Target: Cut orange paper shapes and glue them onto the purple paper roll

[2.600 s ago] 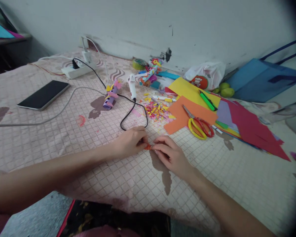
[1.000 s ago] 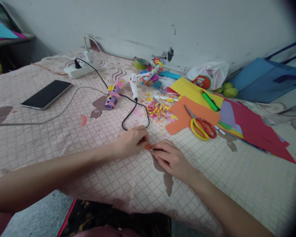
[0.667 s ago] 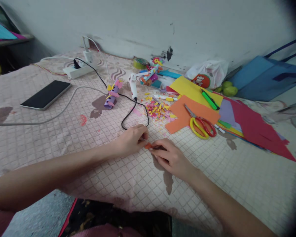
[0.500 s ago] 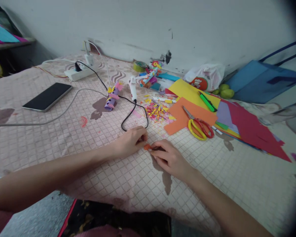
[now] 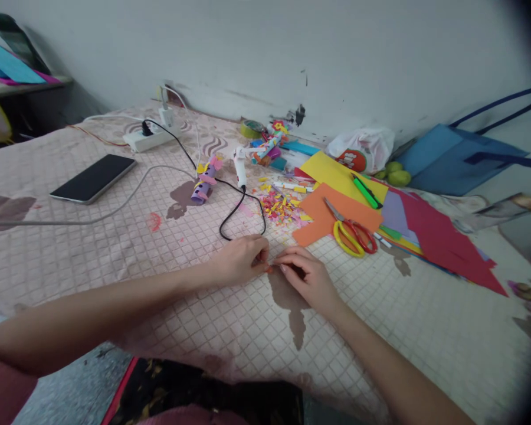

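Between my fingertips, low over the quilted cloth, is a small orange paper piece (image 5: pixel 269 270), mostly hidden now. My left hand (image 5: pixel 243 260) is closed, thumb and fingers pinching at the piece's left side. From the right, my right hand (image 5: pixel 307 276) pinches the same piece with thumb and forefinger. Beyond the hands lie small colored paper scraps (image 5: pixel 279 206), a white glue gun (image 5: pixel 239 168) with a black cord, and a purple decorated paper roll (image 5: pixel 203 183). Scissors (image 5: pixel 351 233) with red and yellow handles rest on orange paper (image 5: pixel 321 209) to the right.
A phone (image 5: pixel 94 178) and a power strip (image 5: pixel 148 139) with cables sit on the left. Colored sheets (image 5: pixel 446 236), a green cutter (image 5: pixel 366 192), a plastic bag (image 5: pixel 365 147), green fruit (image 5: pixel 397 175) and a blue bag (image 5: pixel 460 159) occupy the right, near the wall.
My left fingertips have come over to the orange paper piece, which now shows less between both hands. The view has shifted slightly.
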A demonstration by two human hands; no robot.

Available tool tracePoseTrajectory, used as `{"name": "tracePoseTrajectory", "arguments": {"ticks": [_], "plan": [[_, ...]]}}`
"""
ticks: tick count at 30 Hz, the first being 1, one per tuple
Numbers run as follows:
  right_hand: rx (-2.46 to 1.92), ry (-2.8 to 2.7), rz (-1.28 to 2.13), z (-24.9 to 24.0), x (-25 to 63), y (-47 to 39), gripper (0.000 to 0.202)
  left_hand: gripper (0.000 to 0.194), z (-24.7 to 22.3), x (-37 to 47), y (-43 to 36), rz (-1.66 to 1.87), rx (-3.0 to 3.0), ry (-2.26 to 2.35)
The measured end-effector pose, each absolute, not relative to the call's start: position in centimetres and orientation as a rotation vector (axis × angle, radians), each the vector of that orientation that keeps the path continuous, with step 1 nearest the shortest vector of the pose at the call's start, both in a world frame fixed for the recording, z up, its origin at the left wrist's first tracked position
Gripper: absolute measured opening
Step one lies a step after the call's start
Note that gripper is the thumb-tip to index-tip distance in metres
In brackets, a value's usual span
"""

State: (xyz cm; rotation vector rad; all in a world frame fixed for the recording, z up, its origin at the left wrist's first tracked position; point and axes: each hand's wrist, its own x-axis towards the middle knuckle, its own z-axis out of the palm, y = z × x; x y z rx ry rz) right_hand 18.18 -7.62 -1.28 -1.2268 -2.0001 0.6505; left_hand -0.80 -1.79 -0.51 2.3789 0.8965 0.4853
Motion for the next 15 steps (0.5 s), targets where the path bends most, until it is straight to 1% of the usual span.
{"name": "tracePoseTrajectory", "arguments": {"ticks": [3,7,10,15], "plan": [[-1.219,-2.017,0.668,-1.2,17.9,-7.6,0.019,0.012,-0.2,-0.9,-1.4,0.46,2.344,0.9],[-1.242,-2.023,0.686,-1.2,17.6,-7.7,0.017,0.004,0.1,-1.3,-1.0,0.43,2.246,0.842],[-1.307,-2.02,0.703,-1.0,17.3,-7.5,0.015,0.009,0.3,-1.6,-1.0,0.443,2.194,0.837],[-1.332,-2.173,0.778,0.1,17.1,-6.0,0.023,0.011,0.4,-1.9,-1.4,0.488,2.161,0.904]]}}
